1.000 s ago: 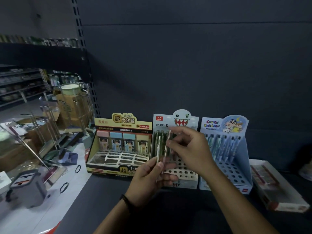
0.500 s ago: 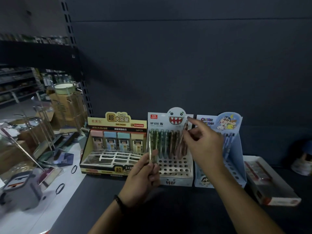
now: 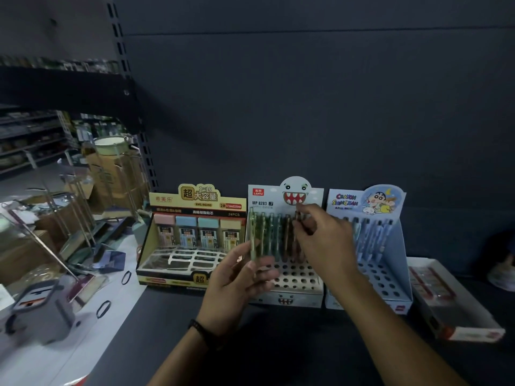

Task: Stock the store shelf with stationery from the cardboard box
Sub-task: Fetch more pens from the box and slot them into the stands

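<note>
On the dark shelf stands a white ghost-face pencil display (image 3: pixel 287 291) with rows of round holes and several mechanical pencils in its back row. My left hand (image 3: pixel 237 277) holds a green mechanical pencil (image 3: pixel 253 238) upright in front of the display's left side. My right hand (image 3: pixel 320 240) pinches a brown pencil (image 3: pixel 297 218) at the right end of the back row. Left of it is a yellow lead-refill display (image 3: pixel 192 238); right of it a blue cartoon pen display (image 3: pixel 370 246).
A flat white box (image 3: pixel 451 299) with red packs lies at the right on the shelf (image 3: pixel 278 344). To the left, a white floor area holds wire racks (image 3: pixel 75 213), cardboard boxes, a grey container (image 3: pixel 36 310) and black rubber bands (image 3: pixel 103 309).
My right hand carried a pencil from near my left hand up to the back row's right end. My left hand stays low with the green pencil. The view shifted slightly.
</note>
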A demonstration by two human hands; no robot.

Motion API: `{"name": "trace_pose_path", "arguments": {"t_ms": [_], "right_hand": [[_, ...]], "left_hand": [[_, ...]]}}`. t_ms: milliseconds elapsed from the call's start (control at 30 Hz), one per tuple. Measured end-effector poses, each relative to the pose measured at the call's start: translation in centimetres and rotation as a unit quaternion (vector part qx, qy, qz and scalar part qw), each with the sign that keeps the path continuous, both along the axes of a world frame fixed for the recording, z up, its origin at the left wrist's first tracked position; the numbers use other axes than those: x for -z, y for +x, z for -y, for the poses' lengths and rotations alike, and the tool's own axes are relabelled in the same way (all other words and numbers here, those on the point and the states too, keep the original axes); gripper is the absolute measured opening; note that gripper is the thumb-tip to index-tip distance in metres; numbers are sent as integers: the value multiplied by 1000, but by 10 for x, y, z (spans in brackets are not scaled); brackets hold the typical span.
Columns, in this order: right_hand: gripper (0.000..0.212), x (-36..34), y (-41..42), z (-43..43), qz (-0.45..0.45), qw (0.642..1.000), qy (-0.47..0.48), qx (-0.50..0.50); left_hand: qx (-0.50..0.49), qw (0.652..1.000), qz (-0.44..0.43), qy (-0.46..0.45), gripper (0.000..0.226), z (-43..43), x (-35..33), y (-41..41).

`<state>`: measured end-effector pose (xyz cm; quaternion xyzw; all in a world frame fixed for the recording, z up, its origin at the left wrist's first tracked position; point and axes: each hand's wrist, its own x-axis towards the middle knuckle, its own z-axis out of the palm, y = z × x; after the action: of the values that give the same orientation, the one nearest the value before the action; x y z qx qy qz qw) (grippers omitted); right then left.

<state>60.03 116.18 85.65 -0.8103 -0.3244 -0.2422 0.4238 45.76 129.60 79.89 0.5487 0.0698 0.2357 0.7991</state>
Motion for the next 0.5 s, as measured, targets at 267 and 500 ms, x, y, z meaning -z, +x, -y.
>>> {"name": "trace_pose_path", "arguments": {"t_ms": [267, 500], "right_hand": [[36, -4, 0, -2, 15, 1000, -14, 2], [22, 2, 3, -5, 9, 998, -69, 6]], "left_hand": [[2, 998, 18, -53, 38, 0, 2, 4], [-21, 998, 18, -55, 33, 1, 2, 3]]}}
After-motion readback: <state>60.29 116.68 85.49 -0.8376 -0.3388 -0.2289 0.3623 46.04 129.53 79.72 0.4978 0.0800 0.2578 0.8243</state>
